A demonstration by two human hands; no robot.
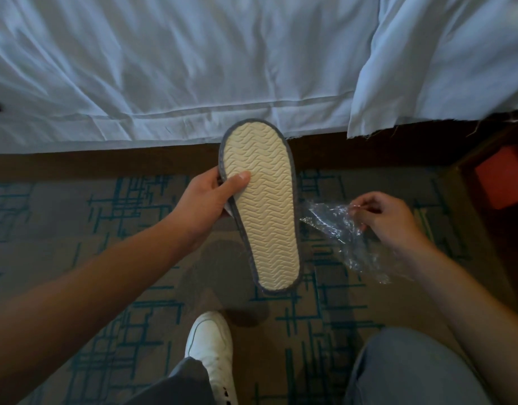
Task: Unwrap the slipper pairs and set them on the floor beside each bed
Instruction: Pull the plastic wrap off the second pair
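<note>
My left hand [206, 201] grips the slipper pair [263, 206] by its left edge, above the carpet. A cream wavy-ribbed sole with a grey rim faces up, toe toward the bed. The second slipper is hidden beneath; only a white sliver shows under my palm. My right hand [389, 220] pinches a crumpled clear plastic wrapper [342, 232], pulled free to the right of the slippers. The bed [193, 68], covered in white sheets, fills the top of the view.
Brown carpet [91, 229] with teal line patterns runs in front of the bed. My white shoe [211, 343] and bent knee [410, 369] sit low in the view. A dark wooden piece with a red panel [500, 176] stands at the right.
</note>
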